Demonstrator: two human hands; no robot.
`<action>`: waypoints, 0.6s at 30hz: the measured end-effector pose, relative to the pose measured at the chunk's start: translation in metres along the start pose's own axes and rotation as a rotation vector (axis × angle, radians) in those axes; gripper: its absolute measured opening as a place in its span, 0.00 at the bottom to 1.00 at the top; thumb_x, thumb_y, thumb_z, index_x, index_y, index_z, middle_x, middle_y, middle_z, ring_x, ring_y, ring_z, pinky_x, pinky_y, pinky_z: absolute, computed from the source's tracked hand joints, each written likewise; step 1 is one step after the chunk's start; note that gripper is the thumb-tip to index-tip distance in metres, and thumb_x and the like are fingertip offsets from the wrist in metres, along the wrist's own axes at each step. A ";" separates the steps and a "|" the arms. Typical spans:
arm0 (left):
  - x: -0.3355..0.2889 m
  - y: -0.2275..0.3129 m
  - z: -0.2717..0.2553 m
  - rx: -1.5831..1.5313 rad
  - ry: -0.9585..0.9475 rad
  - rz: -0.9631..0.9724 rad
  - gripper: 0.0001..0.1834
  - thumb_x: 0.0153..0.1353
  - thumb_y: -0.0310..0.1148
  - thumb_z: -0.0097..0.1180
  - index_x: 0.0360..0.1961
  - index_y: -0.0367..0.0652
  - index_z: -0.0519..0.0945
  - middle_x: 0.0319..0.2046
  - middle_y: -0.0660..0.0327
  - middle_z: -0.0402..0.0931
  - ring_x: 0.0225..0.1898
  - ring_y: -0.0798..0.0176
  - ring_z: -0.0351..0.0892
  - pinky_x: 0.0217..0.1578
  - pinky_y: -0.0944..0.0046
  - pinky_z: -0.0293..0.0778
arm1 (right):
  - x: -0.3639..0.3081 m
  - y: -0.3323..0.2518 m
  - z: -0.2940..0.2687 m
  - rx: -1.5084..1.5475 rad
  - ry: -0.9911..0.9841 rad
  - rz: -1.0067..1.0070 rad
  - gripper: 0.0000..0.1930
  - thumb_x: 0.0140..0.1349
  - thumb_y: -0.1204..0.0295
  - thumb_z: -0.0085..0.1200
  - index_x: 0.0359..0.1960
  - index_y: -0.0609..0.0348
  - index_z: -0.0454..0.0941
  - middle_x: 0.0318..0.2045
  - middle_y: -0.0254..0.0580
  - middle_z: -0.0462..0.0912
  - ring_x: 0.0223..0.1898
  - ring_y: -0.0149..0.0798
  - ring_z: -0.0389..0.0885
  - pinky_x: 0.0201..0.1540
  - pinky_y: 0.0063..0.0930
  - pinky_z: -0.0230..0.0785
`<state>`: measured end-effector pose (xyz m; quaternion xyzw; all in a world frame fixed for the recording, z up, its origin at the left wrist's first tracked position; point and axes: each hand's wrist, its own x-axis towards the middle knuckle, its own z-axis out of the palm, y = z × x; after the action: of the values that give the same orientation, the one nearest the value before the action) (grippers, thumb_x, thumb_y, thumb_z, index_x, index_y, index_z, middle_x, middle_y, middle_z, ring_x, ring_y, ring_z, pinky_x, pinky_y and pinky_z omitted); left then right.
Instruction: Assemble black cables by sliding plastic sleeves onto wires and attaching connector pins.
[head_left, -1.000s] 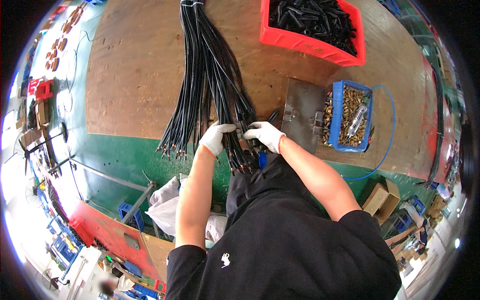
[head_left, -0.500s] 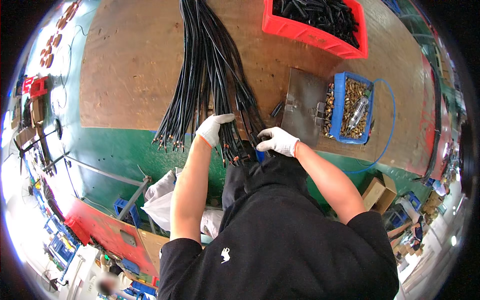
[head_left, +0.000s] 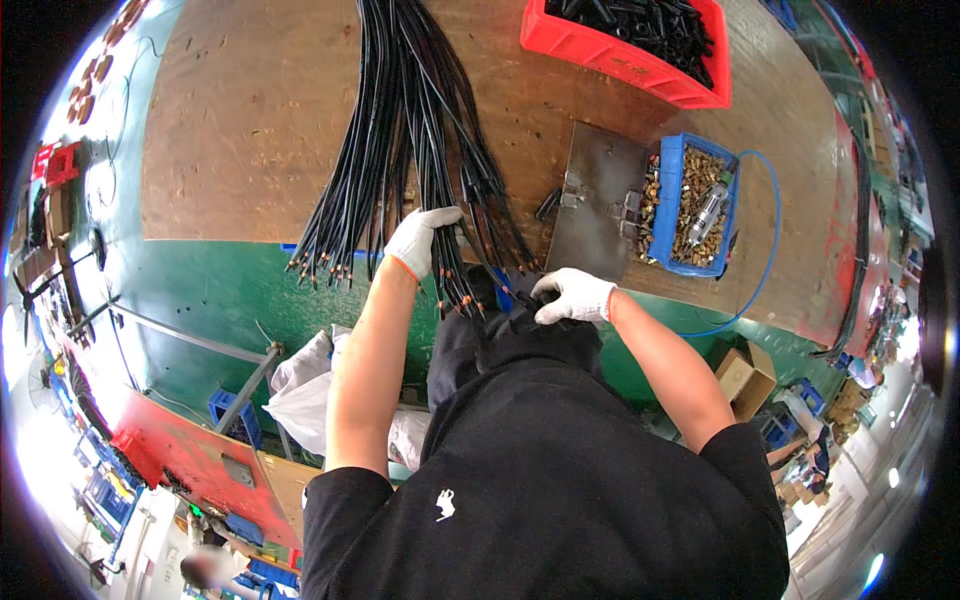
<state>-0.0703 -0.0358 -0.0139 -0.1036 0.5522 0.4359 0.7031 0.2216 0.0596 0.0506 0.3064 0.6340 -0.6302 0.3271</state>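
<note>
A long bundle of black cables (head_left: pixel 385 130) runs down the table toward me, its bare copper-coloured ends fanned out at the near edge. My left hand (head_left: pixel 422 242), in a white glove, is closed round part of this bundle a little above the ends. Just right of the cable ends, in front of my body, my gloved right hand (head_left: pixel 577 297) has its fingers curled together in a pinch. Something dark seems to lie at its fingertips, but it blends into my black clothes. A short black tube (head_left: pixel 547 204) lies on the table beyond that hand.
A red bin (head_left: pixel 630 55) of black parts stands at the far right. Nearer, a blue tray (head_left: pixel 664 215) holds small brass-coloured fittings and a metal tool with a blue hose (head_left: pixel 776 215). A dark metal plate (head_left: pixel 603 175) lies beside it. White sacks (head_left: pixel 300 385) sit below the table's left.
My right hand has moved slightly right and nearer my body, away from the cable ends. The left hand keeps its hold on the bundle. The whole view has shifted a little.
</note>
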 end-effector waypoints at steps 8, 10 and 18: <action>0.004 -0.003 -0.003 0.001 -0.022 0.044 0.10 0.62 0.30 0.67 0.42 0.37 0.84 0.30 0.59 0.84 0.27 0.62 0.83 0.29 0.61 0.83 | -0.003 -0.006 0.006 -0.015 0.013 0.008 0.33 0.51 0.57 0.73 0.56 0.66 0.84 0.48 0.51 0.89 0.50 0.42 0.86 0.57 0.34 0.75; 0.003 -0.002 -0.002 -0.004 -0.017 0.056 0.09 0.62 0.30 0.66 0.42 0.37 0.85 0.31 0.58 0.84 0.27 0.62 0.83 0.29 0.62 0.83 | -0.002 0.000 0.008 0.079 0.010 -0.004 0.34 0.51 0.58 0.73 0.57 0.68 0.84 0.49 0.51 0.89 0.51 0.41 0.86 0.58 0.33 0.75; -0.009 0.004 0.011 0.039 -0.033 0.055 0.10 0.62 0.31 0.67 0.41 0.38 0.85 0.30 0.60 0.84 0.27 0.62 0.84 0.28 0.61 0.83 | 0.014 0.000 0.014 0.348 0.022 0.055 0.33 0.53 0.61 0.73 0.57 0.73 0.82 0.49 0.50 0.89 0.52 0.38 0.84 0.60 0.33 0.74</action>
<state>-0.0660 -0.0308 -0.0011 -0.0675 0.5516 0.4459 0.7017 0.2137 0.0453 0.0395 0.3824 0.5104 -0.7177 0.2794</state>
